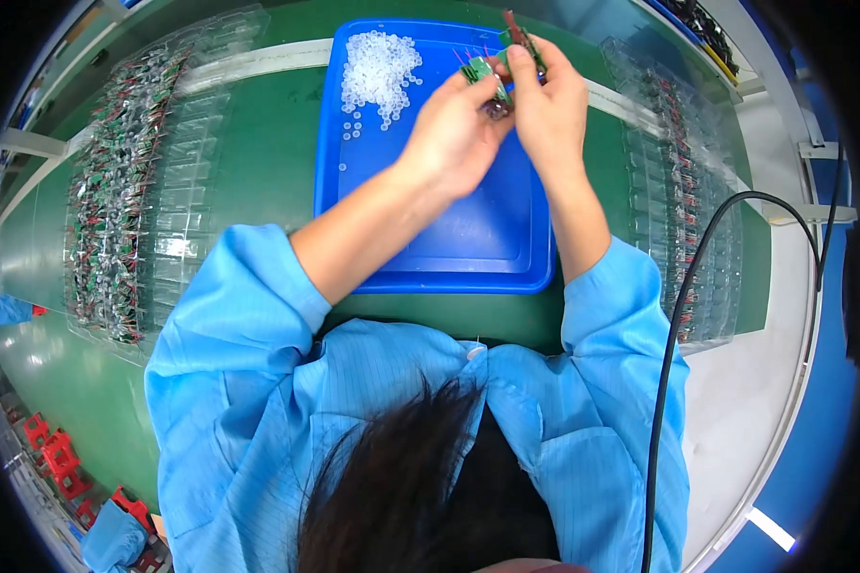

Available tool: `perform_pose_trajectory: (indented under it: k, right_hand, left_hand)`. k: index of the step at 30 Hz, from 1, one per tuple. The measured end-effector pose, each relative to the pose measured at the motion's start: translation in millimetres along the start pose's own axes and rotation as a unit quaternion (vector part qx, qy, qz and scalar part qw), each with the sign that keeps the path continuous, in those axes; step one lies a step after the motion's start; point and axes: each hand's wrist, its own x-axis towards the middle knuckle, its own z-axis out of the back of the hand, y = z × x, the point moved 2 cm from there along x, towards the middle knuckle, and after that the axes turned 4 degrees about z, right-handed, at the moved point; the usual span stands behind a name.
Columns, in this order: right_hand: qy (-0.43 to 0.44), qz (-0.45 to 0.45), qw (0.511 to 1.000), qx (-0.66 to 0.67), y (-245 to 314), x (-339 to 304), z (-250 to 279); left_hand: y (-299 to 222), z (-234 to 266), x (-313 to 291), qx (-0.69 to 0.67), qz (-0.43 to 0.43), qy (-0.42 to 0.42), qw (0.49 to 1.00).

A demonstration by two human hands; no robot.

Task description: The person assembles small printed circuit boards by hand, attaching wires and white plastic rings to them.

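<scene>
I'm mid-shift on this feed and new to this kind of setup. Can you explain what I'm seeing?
There is no machine: these are a person's own bare hands. The one picture comes from a wide camera on their head, looking down, so straight edges bend near the rim. Picture left is their left.

The left hand pinches a small green board; the right hand holds another green part. Whether the two are joined is unclear.

Below is a blue tray with loose white pieces, on a green table. Wired parts fill clear trays on either side.
</scene>
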Motion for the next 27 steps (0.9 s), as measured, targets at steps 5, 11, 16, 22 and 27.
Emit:
perform_pose_trajectory:
  k: [5,11,16,22,27]
  right_hand:
    - [0.039,0.216,0.917,-0.333,0.9,-19.6,0.5]
    - [0.085,0.281,0.915,-0.276,-3.4,-18.5,19.2]
    - [-0.011,0.197,0.978,-0.063,6.4,24.4,44.7]
    - [0.039,-0.004,0.999,0.016,-60.0,37.4,29.4]
    - [0.013,0.158,0.983,-0.087,-74.0,33.0,31.7]
  left_hand:
    - [3.3,4.5,-2.8,-0.062,-0.006,-0.01,0.998]
    - [-15.4,35.7,30.7,0.024,0.064,0.072,0.995]
    - [-62.0,30.1,77.2,0.631,0.047,0.102,0.767]
    - [-7.2,68.9,84.0,0.868,-0.286,0.106,0.392]
    - [-8.7,74.5,72.1,0.869,-0.248,0.115,0.412]
